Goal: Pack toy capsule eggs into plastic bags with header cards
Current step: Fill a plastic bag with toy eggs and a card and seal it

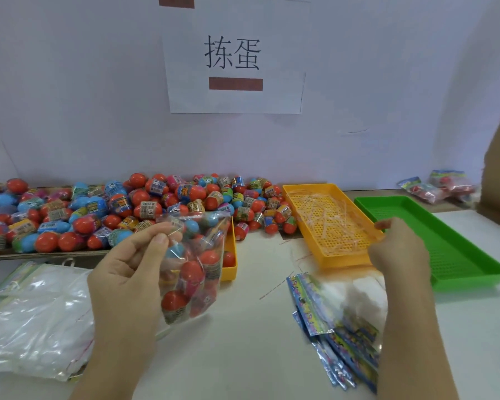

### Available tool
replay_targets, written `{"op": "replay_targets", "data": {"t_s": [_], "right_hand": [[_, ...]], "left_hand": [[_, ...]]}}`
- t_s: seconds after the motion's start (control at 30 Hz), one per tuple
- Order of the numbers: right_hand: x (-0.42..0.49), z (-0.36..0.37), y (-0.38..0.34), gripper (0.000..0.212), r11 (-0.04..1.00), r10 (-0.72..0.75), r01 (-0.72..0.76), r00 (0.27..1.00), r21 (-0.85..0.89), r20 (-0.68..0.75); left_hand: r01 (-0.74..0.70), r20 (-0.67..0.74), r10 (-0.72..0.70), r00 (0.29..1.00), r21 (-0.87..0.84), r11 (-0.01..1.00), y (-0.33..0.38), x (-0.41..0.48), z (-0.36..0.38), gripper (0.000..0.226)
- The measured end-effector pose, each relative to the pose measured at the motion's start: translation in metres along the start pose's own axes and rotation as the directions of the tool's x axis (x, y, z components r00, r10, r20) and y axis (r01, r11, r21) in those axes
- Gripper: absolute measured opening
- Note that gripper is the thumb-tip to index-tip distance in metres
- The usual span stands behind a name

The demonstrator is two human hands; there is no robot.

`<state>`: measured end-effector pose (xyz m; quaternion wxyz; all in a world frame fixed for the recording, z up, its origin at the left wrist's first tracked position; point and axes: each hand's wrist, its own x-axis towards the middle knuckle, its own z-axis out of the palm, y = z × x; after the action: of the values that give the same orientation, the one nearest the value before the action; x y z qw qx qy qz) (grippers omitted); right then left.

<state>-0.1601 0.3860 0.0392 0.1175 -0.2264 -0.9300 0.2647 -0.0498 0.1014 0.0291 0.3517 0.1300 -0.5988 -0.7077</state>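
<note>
My left hand (127,264) pinches the egg bag (191,272) by its top; right hand (399,249), three o'clock, fingers curled at the orange tray (341,259), pinch unclear.

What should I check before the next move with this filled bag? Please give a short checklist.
1. The left hand grips the bag: ok.
2. Several eggs are inside it: ok.
3. A card is fixed on top of it: not ok, none attached.
4. Loose header cards lie near on the table: ok.
5. The right hand is at the orange tray of strips: ok.
6. One strip is pinched: cannot tell.
</note>
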Motion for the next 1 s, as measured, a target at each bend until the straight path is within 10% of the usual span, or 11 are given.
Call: {"op": "replay_targets", "data": {"t_s": [0.4, 0.6, 0.77, 1.0], "right_hand": [[-0.011, -0.002, -0.015, 0.055, 0.997, -0.070, 0.045, 0.850, 0.060, 0.522], [-0.004, 0.002, -0.021, 0.035, 0.704, -0.220, 0.103, 0.972, 0.702, 0.077], [-0.005, 0.009, -0.027, 0.038, 0.342, -0.110, -0.102, 0.983, 0.934, 0.148], [-0.020, 0.021, -0.041, 0.053, 0.452, -0.310, 0.225, 0.947, 0.863, -0.085]], "left_hand": [[0.015, 0.006, -0.015, 1.000, 0.006, 1.000, 0.000, -0.001, 0.000, 0.029], [0.004, 0.020, -0.004, 1.000, 0.007, 1.000, 0.000, -0.001, -0.001, 0.029], [-0.007, 0.013, 0.007, 1.000, 0.020, 1.000, 0.003, -0.001, 0.001, 0.035], [0.013, 0.040, -0.012, 0.999, -0.027, 1.000, 0.004, -0.002, 0.000, 0.034]]}}
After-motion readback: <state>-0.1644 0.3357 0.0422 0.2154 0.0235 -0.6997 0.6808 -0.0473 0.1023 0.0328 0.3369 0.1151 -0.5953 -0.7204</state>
